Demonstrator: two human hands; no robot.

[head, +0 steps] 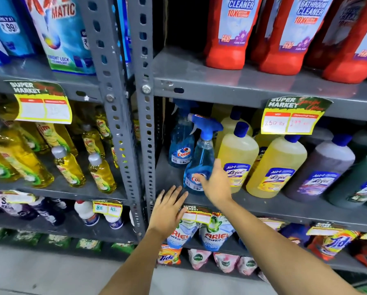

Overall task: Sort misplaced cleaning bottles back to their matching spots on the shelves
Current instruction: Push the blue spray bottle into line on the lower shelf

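Note:
A blue Colin spray bottle (201,158) stands at the front of the grey middle shelf (284,206), tilted slightly. A second Colin spray bottle (181,145) stands behind it to the left. My right hand (217,182) is open, its fingers spread against the lower right side of the front bottle without closing round it. My left hand (168,209) is open too, palm forward at the shelf's front edge just below and left of that bottle, holding nothing. Yellow Lizol bottles (238,158) stand right beside the sprays.
Red bathroom cleaner bottles (229,33) fill the shelf above. Purple and green Lizol bottles (323,169) continue to the right. Yellow Vim dish liquid bottles (69,167) sit in the left bay beyond the grey upright post (144,124). Ariel packs (214,235) hang below.

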